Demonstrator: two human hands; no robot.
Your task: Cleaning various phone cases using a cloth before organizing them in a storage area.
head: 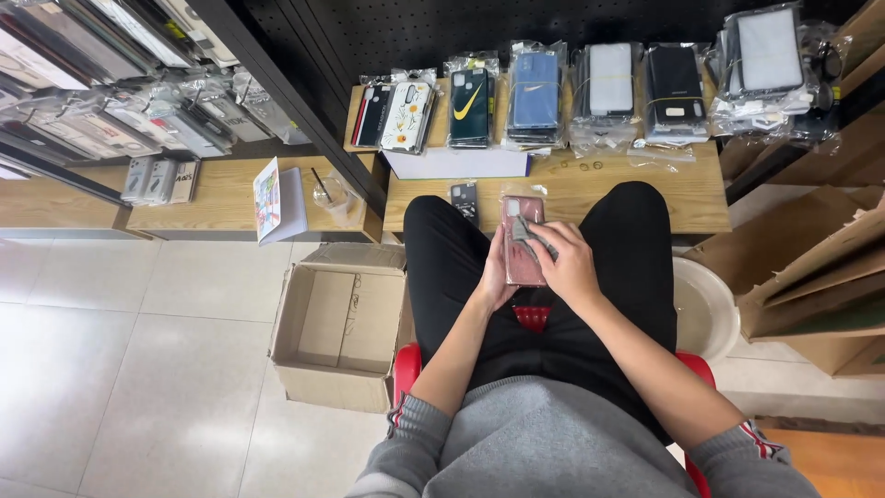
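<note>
Pink phone case (523,251): held over the lap, above black trousers. Left hand (495,272) closed around its left edge. Right hand (564,263) pinches a grey cloth (532,232) against the case's face. Ahead, wooden bench (599,189) carrying bagged phone cases (535,92) in a row. Open cardboard box (339,325) on the floor at left; white basin (705,309) at right.

open cardboard box (339,332) on floor | bagged phone cases (535,92) on wooden shelf (682,198)
</note>
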